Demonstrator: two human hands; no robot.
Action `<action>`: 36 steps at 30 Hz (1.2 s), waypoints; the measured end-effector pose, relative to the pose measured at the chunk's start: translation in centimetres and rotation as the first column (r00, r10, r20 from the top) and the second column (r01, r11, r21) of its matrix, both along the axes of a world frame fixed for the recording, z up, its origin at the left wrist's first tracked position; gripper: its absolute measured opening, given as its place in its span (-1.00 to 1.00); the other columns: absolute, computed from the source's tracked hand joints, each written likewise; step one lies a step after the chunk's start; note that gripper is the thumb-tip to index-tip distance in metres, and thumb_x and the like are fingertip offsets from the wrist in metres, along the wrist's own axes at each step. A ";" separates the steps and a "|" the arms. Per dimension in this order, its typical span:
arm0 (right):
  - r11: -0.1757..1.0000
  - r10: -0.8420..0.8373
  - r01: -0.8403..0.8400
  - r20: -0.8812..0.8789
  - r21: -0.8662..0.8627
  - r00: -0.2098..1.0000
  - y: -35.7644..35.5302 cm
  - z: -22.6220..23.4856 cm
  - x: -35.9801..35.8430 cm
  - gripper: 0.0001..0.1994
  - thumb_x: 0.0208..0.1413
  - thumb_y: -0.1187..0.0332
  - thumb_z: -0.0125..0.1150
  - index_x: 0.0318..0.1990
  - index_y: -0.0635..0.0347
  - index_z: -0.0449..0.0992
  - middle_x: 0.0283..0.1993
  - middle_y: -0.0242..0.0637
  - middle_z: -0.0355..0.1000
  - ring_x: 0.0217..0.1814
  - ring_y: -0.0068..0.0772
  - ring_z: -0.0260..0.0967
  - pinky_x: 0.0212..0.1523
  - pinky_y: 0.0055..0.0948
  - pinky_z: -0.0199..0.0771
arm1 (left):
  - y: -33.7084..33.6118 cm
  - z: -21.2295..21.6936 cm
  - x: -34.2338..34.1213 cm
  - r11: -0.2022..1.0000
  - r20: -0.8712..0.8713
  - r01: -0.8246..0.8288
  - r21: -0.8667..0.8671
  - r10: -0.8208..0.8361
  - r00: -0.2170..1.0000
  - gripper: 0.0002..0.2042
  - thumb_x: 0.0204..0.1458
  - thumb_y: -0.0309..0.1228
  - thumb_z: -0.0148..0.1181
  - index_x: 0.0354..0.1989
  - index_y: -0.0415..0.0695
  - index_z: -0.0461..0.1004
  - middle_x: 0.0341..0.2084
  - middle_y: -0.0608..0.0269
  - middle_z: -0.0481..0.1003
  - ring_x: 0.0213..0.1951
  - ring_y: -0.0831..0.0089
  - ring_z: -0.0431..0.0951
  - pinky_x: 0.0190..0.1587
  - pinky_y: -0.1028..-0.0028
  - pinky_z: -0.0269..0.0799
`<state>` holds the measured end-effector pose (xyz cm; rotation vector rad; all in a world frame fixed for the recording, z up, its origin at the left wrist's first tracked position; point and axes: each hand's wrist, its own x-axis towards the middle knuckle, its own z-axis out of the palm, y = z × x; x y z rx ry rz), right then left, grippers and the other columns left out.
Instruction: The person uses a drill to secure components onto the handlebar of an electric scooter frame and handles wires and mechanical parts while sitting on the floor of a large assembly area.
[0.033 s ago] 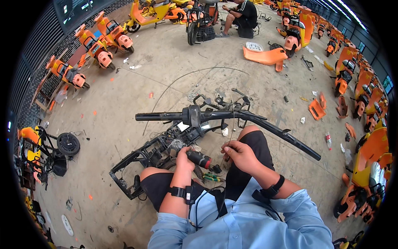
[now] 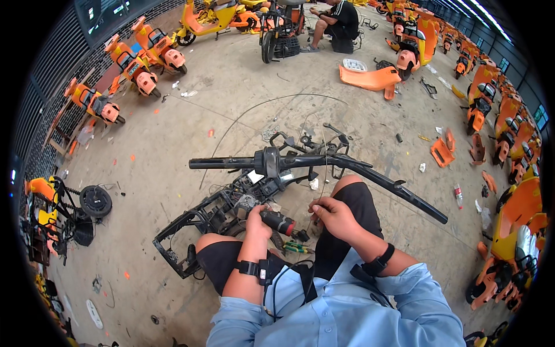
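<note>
My left hand (image 2: 257, 224) is closed round a cordless power drill (image 2: 277, 222) with a grey head and a black-and-red end. The drill lies over the black frame (image 2: 202, 209) of a stripped scooter, and its tip is hidden. Thumb and fingers of my right hand (image 2: 335, 215) pinch a thin cable (image 2: 326, 151), which runs up across the black tube (image 2: 361, 168) in front of me. Green-and-yellow-handled pliers (image 2: 296, 247) rest low between my knees. Wires and small parts crowd the frame beneath the drill.
A long thin wire (image 2: 248, 110) arcs over the floor ahead. An orange panel (image 2: 370, 78) lies further off, near a seated person (image 2: 341, 23). Orange scooters (image 2: 523, 214) line the right side, others (image 2: 136, 69) stand at left. A loose wheel (image 2: 95, 200) is on the left.
</note>
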<state>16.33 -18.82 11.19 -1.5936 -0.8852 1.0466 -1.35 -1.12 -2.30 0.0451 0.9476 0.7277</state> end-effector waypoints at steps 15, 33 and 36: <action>0.982 0.188 -0.120 0.712 -0.145 0.676 -1.6 -3.6 0.1 -0.78 0.25 0.26 0.13 -0.10 0.13 0.62 -0.15 -0.17 0.55 -0.06 -0.06 0.51 -0.08 -0.20 0.54 | 0.0 0.4 -0.1 1.000 0.007 -0.005 0.001 0.005 1.000 -0.83 0.08 -0.49 0.14 -0.19 -0.27 0.36 -0.34 0.13 0.45 -0.29 0.27 0.53 -0.08 0.25 0.54; 0.995 0.083 -0.103 0.620 -0.003 0.780 -1.1 -4.6 -0.8 -0.80 0.19 0.30 0.21 -0.15 0.21 0.61 -0.20 -0.06 0.56 -0.13 0.04 0.52 -0.12 -0.15 0.52 | 0.2 1.0 -0.4 0.999 -0.018 -0.054 0.003 0.054 0.998 -0.88 0.13 -0.50 0.08 -0.21 -0.28 0.40 -0.28 0.15 0.46 -0.18 0.20 0.51 0.08 0.17 0.47; 0.997 0.054 -0.076 0.637 0.008 0.769 -0.8 -5.0 -0.5 -0.82 0.17 0.32 0.22 -0.19 0.21 0.62 -0.23 -0.06 0.56 -0.14 0.07 0.52 -0.13 -0.11 0.52 | 0.6 0.7 -0.6 0.997 -0.001 -0.072 -0.007 0.072 0.997 -0.88 0.13 -0.50 0.07 -0.22 -0.28 0.40 -0.28 0.12 0.46 -0.18 0.19 0.51 0.07 0.14 0.47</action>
